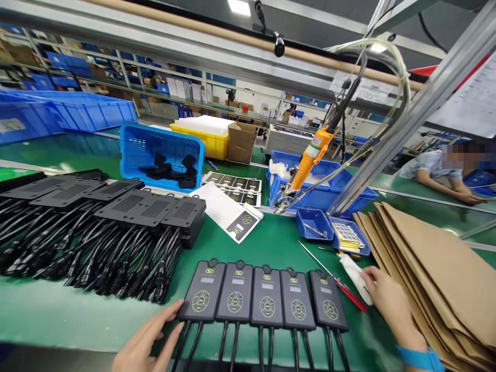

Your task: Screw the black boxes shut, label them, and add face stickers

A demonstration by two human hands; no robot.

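Several black controllers (267, 297) with display windows and round button pads lie in a row, their cables running toward me. My left hand (147, 338) is at the leftmost controller (203, 292); its fingertips touch the left edge, thumb and forefinger apart. On the right, my right hand (387, 299) pinches the lower end of a long white piece (354, 276) that looks like folded cloth. A screwdriver (351, 295) with a red handle lies just left of it, close to the rightmost controller (328, 299).
Stacked black units with cables (132, 206) occupy the left. Behind are a blue basket (163, 139), label sheets (240, 183) and a hanging orange electric screwdriver (310, 157). Small blue trays (313, 225) and brown cardboard sheets (434, 258) stand right. Another person (434, 168) sits far right.
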